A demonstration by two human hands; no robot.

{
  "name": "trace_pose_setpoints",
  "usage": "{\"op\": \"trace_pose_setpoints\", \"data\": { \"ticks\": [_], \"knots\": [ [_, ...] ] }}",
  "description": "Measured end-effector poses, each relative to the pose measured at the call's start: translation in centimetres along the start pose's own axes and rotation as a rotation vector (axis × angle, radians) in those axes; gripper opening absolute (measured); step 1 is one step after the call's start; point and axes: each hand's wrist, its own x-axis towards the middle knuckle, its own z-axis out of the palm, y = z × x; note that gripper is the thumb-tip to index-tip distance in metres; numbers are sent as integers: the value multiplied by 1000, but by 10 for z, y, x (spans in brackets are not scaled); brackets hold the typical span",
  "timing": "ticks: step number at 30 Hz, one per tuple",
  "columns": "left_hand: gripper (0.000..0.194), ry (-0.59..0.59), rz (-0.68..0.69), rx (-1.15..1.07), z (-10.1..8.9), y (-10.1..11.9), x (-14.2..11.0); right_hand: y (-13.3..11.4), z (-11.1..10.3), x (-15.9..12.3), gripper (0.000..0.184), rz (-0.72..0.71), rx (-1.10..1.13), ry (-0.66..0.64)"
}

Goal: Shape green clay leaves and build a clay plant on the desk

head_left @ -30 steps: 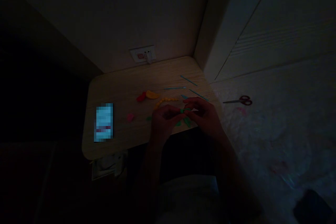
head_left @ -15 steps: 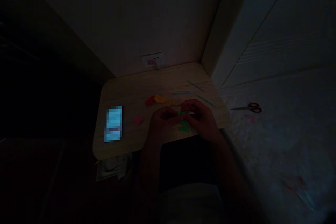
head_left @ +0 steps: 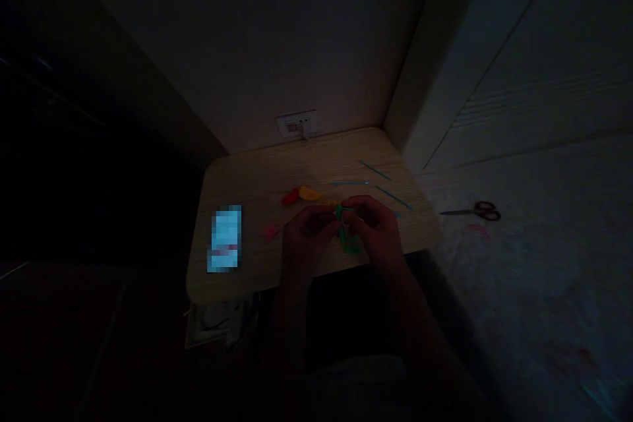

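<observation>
In a dim room, the left hand (head_left: 307,229) and the right hand (head_left: 376,227) meet over the front part of the bench (head_left: 237,175). A small green piece (head_left: 339,212) is pinched between them: the left grip is closed on its body, thumb against fingers, and the right grip is nearly closed on a thin green end. It now stands more upright than a second ago, when it lay more across the fingertips. Other green pieces (head_left: 351,248) show just below the hands.

The view has shifted, so the bench sits further right and lower. Against the bench, the hands have moved left; the left hand is now near the pink piece (head_left: 270,231), which was further off before. The orange beaded strand (head_left: 333,204), earlier a long arc, shows only as a short bit behind the fingers.

The red piece (head_left: 291,196) and yellow piece (head_left: 310,194) lie touching, as before. The phone (head_left: 225,239) rests at the left, the blue sticks (head_left: 376,171) behind the right hand, and the scissors (head_left: 472,211) beyond the bench's right edge; all seem unmoved.
</observation>
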Motion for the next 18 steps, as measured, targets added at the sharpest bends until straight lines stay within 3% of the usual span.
{"op": "trace_pose_setpoints", "data": {
  "ticks": [11,18],
  "knots": [
    [32,-18,93,53,3,-1,-6,-2,-4,3,19,47,-92,-36],
    [41,-28,92,62,6,-2,-8,4,-4,5,23,67,-66,27]
  ]
}}
